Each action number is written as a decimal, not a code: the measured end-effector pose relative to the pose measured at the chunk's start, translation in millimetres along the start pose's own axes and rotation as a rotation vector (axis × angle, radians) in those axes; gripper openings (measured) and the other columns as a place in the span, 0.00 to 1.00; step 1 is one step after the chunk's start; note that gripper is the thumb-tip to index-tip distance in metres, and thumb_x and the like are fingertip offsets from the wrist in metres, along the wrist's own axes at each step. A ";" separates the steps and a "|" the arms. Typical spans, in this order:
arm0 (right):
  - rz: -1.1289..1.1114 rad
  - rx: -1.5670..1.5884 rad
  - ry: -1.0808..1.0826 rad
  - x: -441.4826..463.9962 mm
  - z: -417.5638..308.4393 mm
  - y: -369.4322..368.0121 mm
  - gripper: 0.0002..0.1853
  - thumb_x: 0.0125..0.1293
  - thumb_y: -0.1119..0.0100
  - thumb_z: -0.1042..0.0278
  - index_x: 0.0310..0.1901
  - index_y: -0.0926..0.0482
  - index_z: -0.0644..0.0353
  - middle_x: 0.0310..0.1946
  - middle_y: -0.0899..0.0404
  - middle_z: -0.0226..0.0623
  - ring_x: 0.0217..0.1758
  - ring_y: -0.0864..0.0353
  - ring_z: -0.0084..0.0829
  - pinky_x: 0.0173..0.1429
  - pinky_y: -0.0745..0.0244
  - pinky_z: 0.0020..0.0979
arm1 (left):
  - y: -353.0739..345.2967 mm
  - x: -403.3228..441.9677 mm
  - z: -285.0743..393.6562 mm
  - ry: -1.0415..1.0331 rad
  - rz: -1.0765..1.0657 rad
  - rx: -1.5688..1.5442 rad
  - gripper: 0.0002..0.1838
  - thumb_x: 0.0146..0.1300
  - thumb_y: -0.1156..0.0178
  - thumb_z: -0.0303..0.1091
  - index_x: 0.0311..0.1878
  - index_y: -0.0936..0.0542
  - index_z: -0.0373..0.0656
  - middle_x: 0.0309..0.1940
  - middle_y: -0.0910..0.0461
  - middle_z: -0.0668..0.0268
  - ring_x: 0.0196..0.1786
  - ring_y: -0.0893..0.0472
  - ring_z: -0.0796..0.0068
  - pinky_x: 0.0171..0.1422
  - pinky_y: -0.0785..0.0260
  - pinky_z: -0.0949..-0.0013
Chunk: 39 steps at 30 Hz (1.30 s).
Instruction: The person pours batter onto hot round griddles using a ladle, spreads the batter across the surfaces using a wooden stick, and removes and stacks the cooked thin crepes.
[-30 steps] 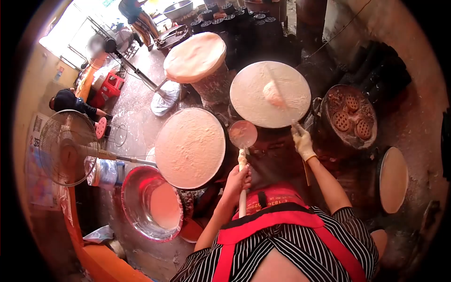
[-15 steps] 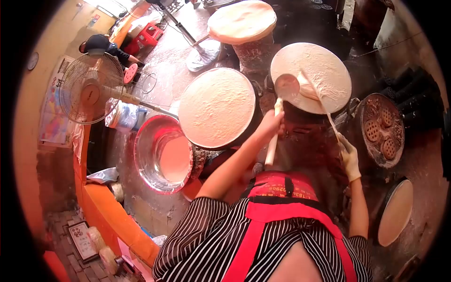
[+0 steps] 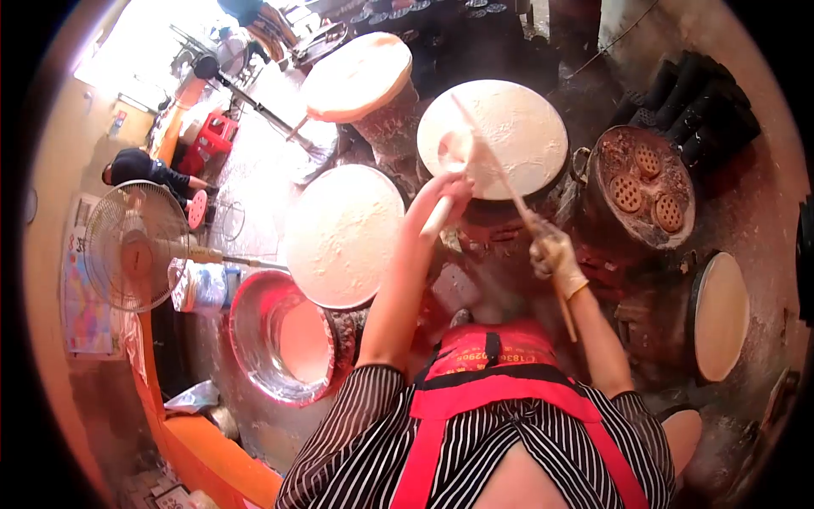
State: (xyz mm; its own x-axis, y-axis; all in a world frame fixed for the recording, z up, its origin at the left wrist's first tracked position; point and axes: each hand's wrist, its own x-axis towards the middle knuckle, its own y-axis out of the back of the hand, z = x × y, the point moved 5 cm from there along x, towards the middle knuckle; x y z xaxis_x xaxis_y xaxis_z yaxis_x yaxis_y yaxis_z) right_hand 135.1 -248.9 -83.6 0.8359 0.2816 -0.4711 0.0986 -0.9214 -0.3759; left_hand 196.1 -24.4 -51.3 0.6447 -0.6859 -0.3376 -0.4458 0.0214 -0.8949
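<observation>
My left hand (image 3: 452, 193) is bare and wrapped round the pale handle of a ladle (image 3: 456, 148), whose bowl is over the near left part of a round griddle. A thin layer of pale batter (image 3: 530, 127) covers that griddle. In my right hand (image 3: 557, 260), which wears a pale glove, is a long thin wooden spatula (image 3: 498, 165). Its blade crosses above the batter, and its handle end sticks out below my wrist. The blade is blurred, so I cannot tell whether it touches the batter.
Left of my left arm stands another batter-covered griddle (image 3: 343, 237), beside a red-rimmed basin (image 3: 240, 356) holding batter. A stack of round flatbreads (image 3: 360, 76) stands behind. To the right are an open stove (image 3: 606, 199) with coal briquettes and a leaning disc (image 3: 721, 318). A person (image 3: 140, 170) bends near the fan (image 3: 136, 246).
The thick batter lump on the far griddle is now spread into an even layer. My right hand has moved farther up the spatula handle. The whole view has shifted.
</observation>
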 end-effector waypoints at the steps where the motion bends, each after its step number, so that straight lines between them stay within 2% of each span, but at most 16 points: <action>1: 0.032 0.133 0.009 8.2 -16.8 7.0 0.18 0.66 0.45 0.55 0.57 0.26 0.45 0.13 0.37 0.23 0.08 0.44 0.17 0.11 0.51 0.22 | -5.8 -23.1 -6.0 -0.103 0.053 0.157 0.07 0.69 0.54 0.30 0.44 0.34 0.34 0.22 0.38 0.72 0.17 0.39 0.88 0.13 0.47 0.84; 4: 0.351 -0.130 0.132 29.1 -26.3 34.8 0.17 0.69 0.48 0.54 0.56 0.24 0.49 0.24 0.23 0.31 0.18 0.34 0.16 0.18 0.40 0.19 | -14.6 -72.9 -22.5 -0.209 0.131 0.427 0.08 0.71 0.54 0.32 0.44 0.33 0.36 0.22 0.39 0.74 0.16 0.41 0.89 0.12 0.50 0.87; 6: 0.349 -0.753 0.666 31.4 -0.7 14.5 0.22 0.70 0.51 0.52 0.54 0.24 0.60 0.49 0.20 0.46 0.42 0.20 0.34 0.51 0.30 0.28 | -13.0 -99.8 -23.5 -0.161 0.277 0.383 0.05 0.66 0.49 0.27 0.40 0.34 0.39 0.21 0.38 0.72 0.16 0.40 0.89 0.10 0.53 0.87; 7: 0.382 -0.901 0.651 4.2 -0.2 -16.8 0.21 0.69 0.50 0.54 0.55 0.26 0.61 0.48 0.24 0.54 0.52 0.22 0.47 0.53 0.30 0.36 | -6.4 -111.3 -20.4 -0.098 0.291 0.369 0.06 0.70 0.54 0.30 0.41 0.33 0.36 0.21 0.39 0.74 0.16 0.40 0.90 0.12 0.48 0.86; 10: 0.208 -1.306 0.325 -40.8 12.1 -72.3 0.17 0.62 0.45 0.61 0.52 0.22 0.51 0.37 0.23 0.56 0.43 0.23 0.55 0.45 0.28 0.45 | 24.8 -145.9 -24.2 -0.134 0.294 0.427 0.06 0.69 0.53 0.31 0.39 0.33 0.38 0.20 0.38 0.74 0.16 0.39 0.89 0.13 0.47 0.85; 12: 0.079 -0.822 0.343 -9.0 41.1 -38.2 0.19 0.67 0.51 0.70 0.60 0.28 0.54 0.50 0.21 0.43 0.46 0.18 0.36 0.50 0.26 0.36 | 48.1 -165.9 -31.4 -0.216 0.307 0.467 0.07 0.69 0.52 0.32 0.37 0.33 0.40 0.19 0.37 0.74 0.15 0.39 0.89 0.13 0.46 0.85; 15: 0.036 -0.062 0.627 -11.7 12.2 -42.3 0.22 0.70 0.57 0.73 0.65 0.37 0.65 0.59 0.29 0.43 0.62 0.31 0.32 0.68 0.40 0.32 | 69.1 -183.2 -34.6 -0.311 0.345 0.521 0.07 0.68 0.51 0.34 0.35 0.33 0.42 0.18 0.37 0.75 0.15 0.38 0.88 0.14 0.44 0.84; 21: 0.539 -0.346 0.320 -68.2 113.4 -19.8 0.22 0.64 0.41 0.49 0.51 0.20 0.56 0.21 0.24 0.25 0.15 0.36 0.16 0.17 0.43 0.20 | 77.1 -166.3 -30.0 -0.397 0.543 0.878 0.12 0.68 0.50 0.37 0.28 0.33 0.44 0.15 0.37 0.75 0.13 0.39 0.86 0.14 0.46 0.81; 24: 0.553 -0.365 0.139 -110.0 105.4 -5.6 0.21 0.62 0.39 0.51 0.50 0.20 0.59 0.33 0.19 0.31 0.28 0.24 0.20 0.26 0.29 0.20 | 60.6 -149.0 -43.5 -0.407 0.459 1.019 0.15 0.68 0.49 0.39 0.25 0.33 0.45 0.15 0.36 0.74 0.14 0.38 0.85 0.15 0.45 0.79; 26: 0.627 -0.101 0.460 -148.9 55.4 -34.4 0.30 0.62 0.39 0.51 0.60 0.29 0.61 0.55 0.28 0.33 0.48 0.29 0.08 0.44 0.29 0.11 | 49.9 -131.1 -61.4 -0.341 0.355 1.129 0.17 0.67 0.49 0.41 0.23 0.32 0.45 0.15 0.34 0.73 0.14 0.37 0.84 0.15 0.43 0.77; 28: 0.726 -0.716 0.575 -149.0 73.4 24.7 0.22 0.70 0.56 0.68 0.64 0.36 0.62 0.54 0.27 0.42 0.50 0.24 0.28 0.54 0.28 0.29 | 28.5 -125.9 -85.6 -0.324 0.413 1.298 0.15 0.66 0.46 0.41 0.26 0.29 0.43 0.17 0.32 0.73 0.16 0.33 0.84 0.19 0.40 0.78; 31: 0.685 -0.020 0.124 -211.6 27.4 27.3 0.09 0.65 0.44 0.57 0.36 0.29 0.52 0.13 0.42 0.16 0.09 0.46 0.13 0.11 0.53 0.20 | 25.2 -90.9 -114.9 -0.068 0.399 1.293 0.13 0.65 0.45 0.40 0.28 0.27 0.43 0.18 0.31 0.75 0.17 0.32 0.84 0.21 0.38 0.78; 33: 0.813 -0.258 0.111 -237.9 30.9 67.7 0.13 0.63 0.41 0.55 0.38 0.27 0.56 0.16 0.31 0.28 0.15 0.31 0.21 0.18 0.38 0.26 | 26.3 -66.4 -134.9 0.038 0.404 1.262 0.10 0.66 0.46 0.39 0.30 0.28 0.46 0.18 0.35 0.78 0.17 0.37 0.87 0.20 0.44 0.80; 34: 0.905 -0.646 0.480 -232.4 54.6 118.0 0.17 0.62 0.41 0.57 0.45 0.26 0.62 0.28 0.21 0.44 0.31 0.20 0.36 0.35 0.27 0.34 | 46.6 -41.8 -133.7 0.212 0.306 1.092 0.08 0.67 0.46 0.37 0.32 0.28 0.45 0.19 0.36 0.78 0.18 0.39 0.89 0.20 0.46 0.82; 35: 0.903 -0.689 0.315 -247.0 51.9 137.0 0.20 0.62 0.42 0.58 0.50 0.26 0.62 0.41 0.21 0.52 0.46 0.21 0.46 0.49 0.29 0.37 | 27.3 -33.4 -159.2 0.208 0.287 1.051 0.06 0.67 0.47 0.34 0.36 0.29 0.42 0.20 0.37 0.78 0.18 0.40 0.90 0.19 0.48 0.85; 39: 1.000 -0.874 0.174 -295.2 19.2 195.5 0.12 0.61 0.44 0.59 0.39 0.25 0.60 0.34 0.22 0.49 0.40 0.23 0.50 0.41 0.30 0.45 | 16.4 -7.8 -222.5 0.381 0.346 0.647 0.08 0.69 0.53 0.27 0.46 0.32 0.32 0.25 0.37 0.71 0.19 0.40 0.89 0.16 0.48 0.86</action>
State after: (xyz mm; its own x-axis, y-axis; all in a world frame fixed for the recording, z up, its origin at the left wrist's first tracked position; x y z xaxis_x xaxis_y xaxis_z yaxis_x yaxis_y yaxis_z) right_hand -102.8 -507.1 -33.3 0.8020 -0.5869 -0.1110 -0.3354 -0.5963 0.7293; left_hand 45.5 -180.5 1.6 0.2296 -0.7605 -0.6073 -0.0594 0.6119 -0.7887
